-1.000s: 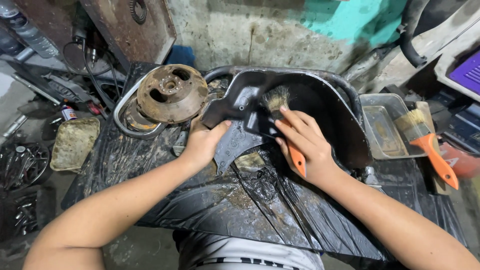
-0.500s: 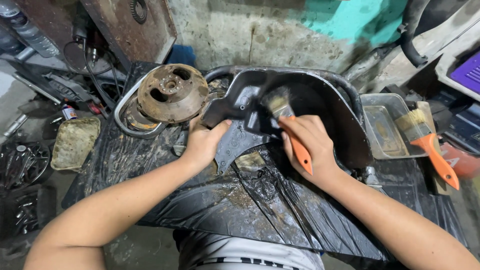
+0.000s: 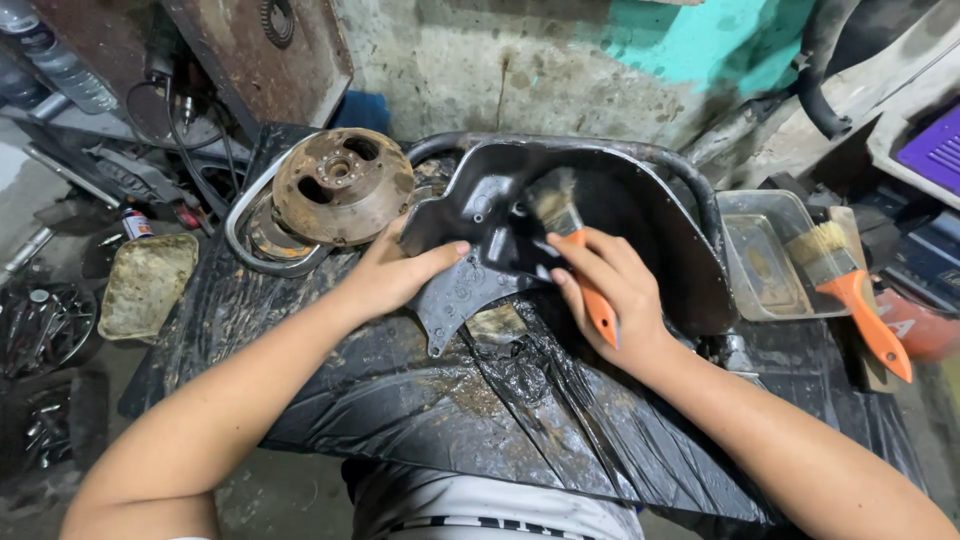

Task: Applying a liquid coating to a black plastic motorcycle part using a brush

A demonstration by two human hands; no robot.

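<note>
- Far left: a grimy, pale oblong tray (image 3: 148,284) lies on the floor, well apart from your work.
- A rusty round metal disc with cut-outs (image 3: 342,186) rests on a bent steel ring, just beside your left hand (image 3: 392,278).
- Your left hand lies flat, fingers spread, pressing the near edge of the black curved metal cover (image 3: 610,225) on the black plastic sheet (image 3: 480,400).
- Your right hand (image 3: 612,290) grips an orange-handled paintbrush (image 3: 575,250); since a second ago its bristles have shifted upward inside the cover, so the scrubbing looks ongoing.
- Right: a second orange-handled brush (image 3: 850,290) lies by a shallow steel pan (image 3: 765,262).
</note>
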